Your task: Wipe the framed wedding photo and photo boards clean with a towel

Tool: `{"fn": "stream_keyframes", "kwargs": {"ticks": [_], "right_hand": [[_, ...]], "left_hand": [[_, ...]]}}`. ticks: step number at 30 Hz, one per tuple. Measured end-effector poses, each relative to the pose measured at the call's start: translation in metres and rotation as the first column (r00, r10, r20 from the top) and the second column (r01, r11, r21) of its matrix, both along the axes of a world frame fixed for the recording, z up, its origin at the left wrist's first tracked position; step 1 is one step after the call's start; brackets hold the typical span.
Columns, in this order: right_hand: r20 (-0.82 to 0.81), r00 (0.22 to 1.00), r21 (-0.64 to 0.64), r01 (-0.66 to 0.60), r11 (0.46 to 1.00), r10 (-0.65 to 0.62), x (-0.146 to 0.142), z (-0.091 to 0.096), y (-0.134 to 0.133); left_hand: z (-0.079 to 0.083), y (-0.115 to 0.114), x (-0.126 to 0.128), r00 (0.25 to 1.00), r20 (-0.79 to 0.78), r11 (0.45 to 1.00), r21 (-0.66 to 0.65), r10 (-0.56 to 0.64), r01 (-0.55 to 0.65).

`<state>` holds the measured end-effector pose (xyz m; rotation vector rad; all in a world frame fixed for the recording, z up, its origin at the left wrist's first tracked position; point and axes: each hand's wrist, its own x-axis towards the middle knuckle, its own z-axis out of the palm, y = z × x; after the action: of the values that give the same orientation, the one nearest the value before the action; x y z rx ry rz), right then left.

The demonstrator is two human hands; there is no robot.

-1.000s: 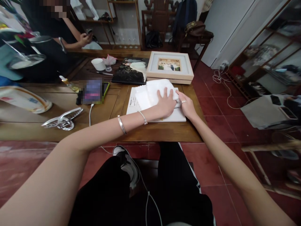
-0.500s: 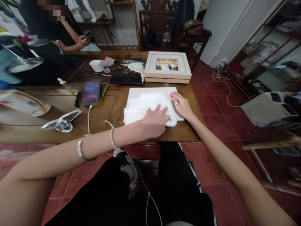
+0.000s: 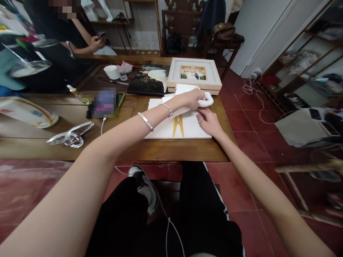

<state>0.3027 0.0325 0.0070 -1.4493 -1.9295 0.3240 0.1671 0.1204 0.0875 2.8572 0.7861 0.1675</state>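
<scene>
My left hand (image 3: 195, 99) is closed round a crumpled white cloth (image 3: 185, 89), which bunches out past the fingers over the far part of a flat white board (image 3: 193, 129). A yellow A-shaped piece (image 3: 178, 127) shows on the board's face. My right hand (image 3: 210, 122) lies at the board's right edge, its fingers stretched out and the thumb apart. Behind the cloth stands a light wood box frame (image 3: 217, 87) with a photo in it. My left forearm hides the board's left part.
On the wooden table (image 3: 128, 150) lie a clear hair claw (image 3: 71, 135), a phone (image 3: 104, 103) with a cable, a dropper bottle (image 3: 77, 94), a dark photo panel (image 3: 142, 80) and a white cup (image 3: 112, 72). Across the table sits a person holding a phone (image 3: 101, 35).
My left hand has moved away from me and to the right with the cloth, uncovering the yellow piece. My right hand has stayed at the board's right edge.
</scene>
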Motion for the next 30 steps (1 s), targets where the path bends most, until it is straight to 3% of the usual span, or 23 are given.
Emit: {"fn": "stream_keyframes", "kwargs": {"ticks": [3, 7, 10, 16, 19, 26, 28, 30], "right_hand": [[0.006, 0.999, -0.003, 0.032, 0.999, -0.032, 0.000, -0.001, 0.000], [-0.005, 0.999, -0.005, 0.043, 0.999, -0.043, 0.000, -0.002, 0.000], [-0.020, 1.000, 0.012, -0.004, 1.000, 0.004, 0.002, -0.003, 0.002], [-0.040, 0.999, -0.008, -0.011, 1.000, 0.011, 0.003, -0.006, 0.004], [-0.033, 0.999, -0.007, -0.010, 1.000, 0.010, 0.003, -0.006, 0.004], [-0.034, 0.999, -0.017, -0.023, 1.000, 0.022, 0.006, -0.007, 0.005], [-0.044, 0.999, -0.013, -0.031, 0.999, 0.030, 0.006, -0.008, 0.005], [-0.049, 0.998, -0.009, -0.028, 1.000, 0.028, 0.006, -0.008, 0.005]], "left_hand": [[0.002, -0.008, 0.005, 0.998, -0.035, 0.999, 0.025, -0.043, 0.044], [0.003, -0.017, 0.006, 0.985, -0.158, 0.997, 0.023, 0.073, -0.070], [-0.002, -0.023, -0.013, 0.971, -0.199, 0.991, 0.048, 0.136, -0.129], [-0.015, -0.041, -0.057, 0.945, -0.299, 0.976, 0.208, 0.131, -0.069], [-0.011, -0.069, -0.054, 0.936, -0.330, 0.976, 0.211, 0.126, -0.057], [0.002, -0.172, -0.060, 0.944, -0.329, 0.994, 0.102, -0.013, 0.049], [0.000, -0.179, -0.068, 0.955, -0.291, 0.993, 0.084, -0.051, 0.078], [-0.003, -0.166, -0.074, 0.963, -0.255, 0.994, 0.046, -0.084, 0.098]]}}
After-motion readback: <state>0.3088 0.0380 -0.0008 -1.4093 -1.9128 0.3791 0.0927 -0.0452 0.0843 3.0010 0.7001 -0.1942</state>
